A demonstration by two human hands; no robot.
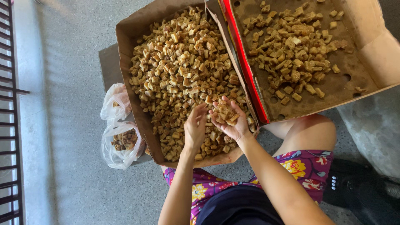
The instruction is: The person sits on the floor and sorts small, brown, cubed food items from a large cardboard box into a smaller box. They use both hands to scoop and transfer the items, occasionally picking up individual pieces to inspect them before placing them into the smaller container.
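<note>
A cardboard box (125,46) rests across my lap, filled with many small golden-brown fried chunks (179,66). My right hand (228,121) is cupped palm up over the box's near end and holds a small heap of these chunks. My left hand (195,128) hovers right beside it, fingers pointing down and together, touching the pile next to the cupped palm. A second cardboard box (366,79) with a red edge lies to the right, over my right knee, with a thinner layer of the same chunks (291,46).
Two clear plastic bags (118,141) lie on the floor left of the first box; one holds some chunks. A low stool or board edge (109,62) shows under the box. Metal railing (8,125) runs along the far left. A dark shoe (358,187) lies at lower right.
</note>
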